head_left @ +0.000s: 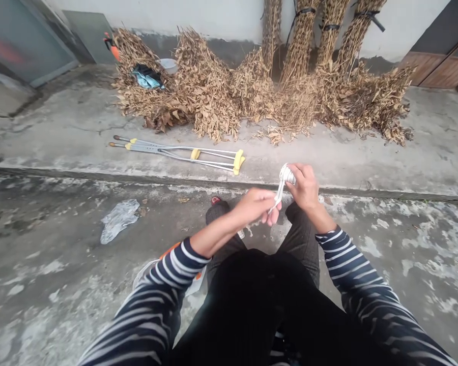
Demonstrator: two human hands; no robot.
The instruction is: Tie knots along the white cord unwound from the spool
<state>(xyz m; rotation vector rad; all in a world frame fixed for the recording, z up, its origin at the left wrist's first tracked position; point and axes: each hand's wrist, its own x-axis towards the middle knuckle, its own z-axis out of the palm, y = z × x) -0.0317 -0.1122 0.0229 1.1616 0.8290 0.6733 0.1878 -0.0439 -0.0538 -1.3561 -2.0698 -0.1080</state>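
Above my knees, my right hand is closed around a white roll of bandage with thin dark lines on it. A loose strip of the bandage runs down and to the left from the roll. My left hand pinches the lower end of this strip, and its other fingers are curled below. Small white scraps show near my lower leg under the left hand; what they are I cannot make out. Both hands are in the air, apart from the ground.
A pair of crutches with yellow pads lies on the raised concrete ledge. Heaps of dry stalks line the wall behind. A crumpled clear plastic bag lies on the left. Something orange and white is partly hidden behind my left arm.
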